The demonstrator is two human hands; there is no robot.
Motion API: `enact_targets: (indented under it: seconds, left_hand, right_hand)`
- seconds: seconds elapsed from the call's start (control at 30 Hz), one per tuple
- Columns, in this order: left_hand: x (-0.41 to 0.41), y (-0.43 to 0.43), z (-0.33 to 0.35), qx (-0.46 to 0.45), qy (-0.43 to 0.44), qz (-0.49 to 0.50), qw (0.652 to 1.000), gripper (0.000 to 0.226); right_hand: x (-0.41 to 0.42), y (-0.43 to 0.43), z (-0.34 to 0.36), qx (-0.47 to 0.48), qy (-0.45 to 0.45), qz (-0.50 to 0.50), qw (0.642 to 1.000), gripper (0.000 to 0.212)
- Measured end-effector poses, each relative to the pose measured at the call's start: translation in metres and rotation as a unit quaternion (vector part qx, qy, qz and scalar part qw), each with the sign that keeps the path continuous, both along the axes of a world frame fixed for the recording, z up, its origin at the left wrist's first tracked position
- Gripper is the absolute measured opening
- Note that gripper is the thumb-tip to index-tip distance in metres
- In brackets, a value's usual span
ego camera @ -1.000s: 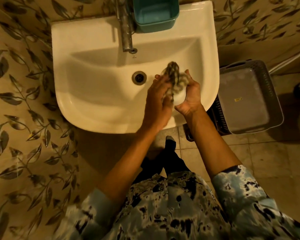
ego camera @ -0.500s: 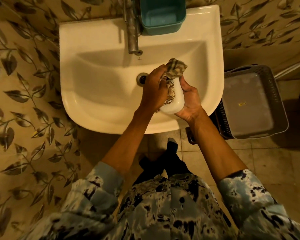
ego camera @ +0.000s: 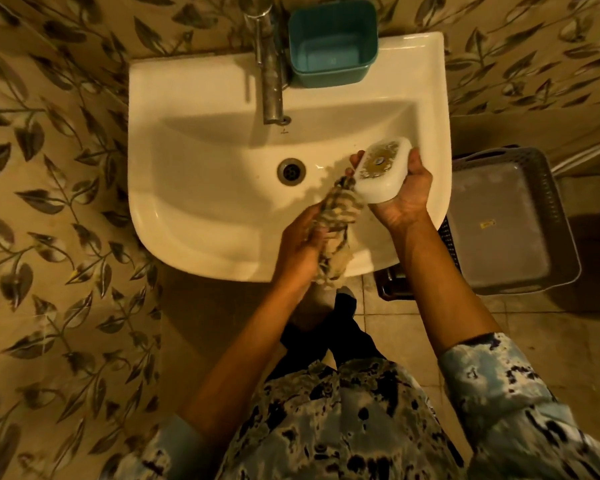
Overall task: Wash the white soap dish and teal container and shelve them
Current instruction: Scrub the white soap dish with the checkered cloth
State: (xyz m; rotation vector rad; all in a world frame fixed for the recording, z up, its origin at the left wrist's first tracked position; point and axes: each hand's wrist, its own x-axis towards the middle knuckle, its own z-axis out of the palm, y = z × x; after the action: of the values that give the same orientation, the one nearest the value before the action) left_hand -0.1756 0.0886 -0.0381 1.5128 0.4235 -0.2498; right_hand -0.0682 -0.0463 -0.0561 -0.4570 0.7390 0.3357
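My right hand [ego camera: 404, 199] holds the white soap dish [ego camera: 383, 169] over the right side of the sink [ego camera: 201, 202]; its patterned face points up. My left hand [ego camera: 303, 244] grips a striped cloth [ego camera: 336, 220] just below and left of the dish, and the cloth's tip touches the dish's lower left corner. The teal container [ego camera: 333, 43] stands empty on the sink's back ledge, right of the tap [ego camera: 271, 81].
A grey plastic basket [ego camera: 510, 220] sits on the floor right of the sink. Leaf-patterned wall tiles surround the sink. The drain [ego camera: 291, 171] lies in the middle of the basin. No water runs from the tap.
The cloth, wrapped over the dish before, has been drawn down and off by my left hand. My right hand has turned the dish so its patterned face shows.
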Motion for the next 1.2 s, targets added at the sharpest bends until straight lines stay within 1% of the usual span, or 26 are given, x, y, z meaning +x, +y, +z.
enact_targets:
  seconds: [0.03,0.1,0.13,0.17,0.2,0.23,0.27,0.3,0.37,0.4,0.47,0.5,0.53,0.6,0.63,0.7,0.73,0.77,0.87,0.93,0.97,1.03,1.1,1.13,1.17,1.2]
  left_hand:
    - [0.004,0.012,0.0,-0.048,0.015,0.039,0.998,0.024]
    - [0.017,0.042,-0.001,-0.188,0.023,0.089,0.978,0.022]
    - [0.025,0.057,-0.002,-0.235,0.021,0.117,0.965,0.024]
    - [0.034,0.073,-0.004,-0.241,0.03,0.154,0.958,0.027]
    - [0.044,0.088,-0.003,-0.219,0.043,0.201,0.954,0.03]
    - [0.056,0.102,-0.004,-0.175,0.053,0.239,0.954,0.033]
    - [0.071,0.116,-0.005,-0.148,0.053,0.255,0.954,0.038]
    - [0.087,0.125,0.001,-0.129,0.043,0.251,0.958,0.047]
    - [0.118,0.137,0.01,-0.126,0.033,0.232,0.964,0.058]
    - [0.133,0.14,0.017,-0.127,0.029,0.235,0.963,0.058]
    - [0.158,0.139,0.036,-0.105,0.016,0.27,0.957,0.046]
    - [0.172,0.14,0.038,-0.093,0.016,0.3,0.949,0.044]
    - [0.186,0.143,0.038,-0.103,0.005,0.32,0.942,0.047]
    - [0.206,0.145,0.038,-0.135,0.002,0.328,0.935,0.045]
    - [0.212,0.143,0.037,-0.107,0.022,0.315,0.943,0.043]
    - [0.215,0.141,0.031,-0.053,0.077,0.286,0.954,0.046]
    - [0.214,0.142,0.026,-0.004,0.101,0.295,0.95,0.047]
    - [0.213,0.142,0.025,0.032,0.105,0.294,0.949,0.049]
    - [0.211,0.145,0.019,0.029,0.099,0.265,0.959,0.044]
    - [0.205,0.148,0.017,0.041,0.096,0.263,0.959,0.042]
    - [0.201,0.149,0.017,0.062,0.095,0.262,0.958,0.041]
    - [0.189,0.149,0.019,0.151,0.086,0.251,0.952,0.038]
    - [0.175,0.147,0.023,0.227,0.076,0.217,0.946,0.032]
    - [0.166,0.143,0.025,0.235,0.068,0.196,0.95,0.028]
    - [0.156,0.136,0.03,0.213,0.055,0.178,0.959,0.027]
    - [0.145,0.13,0.036,0.174,0.036,0.159,0.971,0.028]
  right_hand:
    - [0.007,-0.003,0.0,0.003,0.01,-0.014,1.0,0.049]
    - [0.013,-0.008,-0.001,-0.003,-0.006,-0.002,1.0,0.048]
    - [0.014,-0.009,-0.003,-0.001,-0.016,0.008,1.0,0.048]
    - [0.013,-0.009,-0.003,0.007,-0.028,0.023,0.999,0.049]
    - [0.013,-0.008,-0.002,0.014,-0.031,0.04,0.999,0.049]
    - [0.012,-0.007,0.0,0.023,-0.032,0.055,0.998,0.05]
    - [0.01,-0.006,0.001,0.025,-0.031,0.069,0.997,0.05]
    - [0.009,-0.004,0.003,0.03,-0.034,0.084,0.995,0.051]
    - [0.004,-0.002,0.001,0.031,-0.031,0.114,0.992,0.057]
    - [0.002,-0.001,0.0,0.026,-0.029,0.132,0.991,0.066]
    - [-0.002,0.001,-0.002,0.023,-0.031,0.155,0.987,0.09]
    - [-0.002,0.001,-0.003,0.022,-0.032,0.158,0.987,0.1]
    - [-0.002,0.001,-0.003,0.014,-0.033,0.158,0.987,0.107]
    - [0.0,-0.001,-0.003,0.006,-0.029,0.141,0.99,0.113]
    - [0.001,-0.002,-0.003,0.003,-0.025,0.129,0.991,0.112]
    - [0.003,-0.006,-0.002,-0.006,-0.022,0.12,0.993,0.108]
    - [0.004,-0.007,-0.001,-0.011,-0.02,0.121,0.992,0.103]
    - [0.006,-0.009,0.001,-0.009,-0.019,0.122,0.992,0.095]
    - [0.009,-0.009,0.009,-0.007,-0.016,0.12,0.993,0.064]
    - [0.01,-0.005,0.018,0.004,-0.03,0.121,0.992,0.041]
    - [0.011,-0.002,0.023,0.01,-0.042,0.131,0.99,0.034]
    - [0.014,0.007,0.03,0.003,-0.064,0.162,0.985,0.031]
    - [0.015,0.019,0.038,-0.041,-0.082,0.205,0.974,0.037]
    - [0.016,0.026,0.042,-0.083,-0.096,0.233,0.964,0.035]
    - [0.016,0.034,0.047,-0.133,-0.115,0.265,0.948,0.031]
    - [0.016,0.043,0.051,-0.188,-0.14,0.301,0.924,0.031]
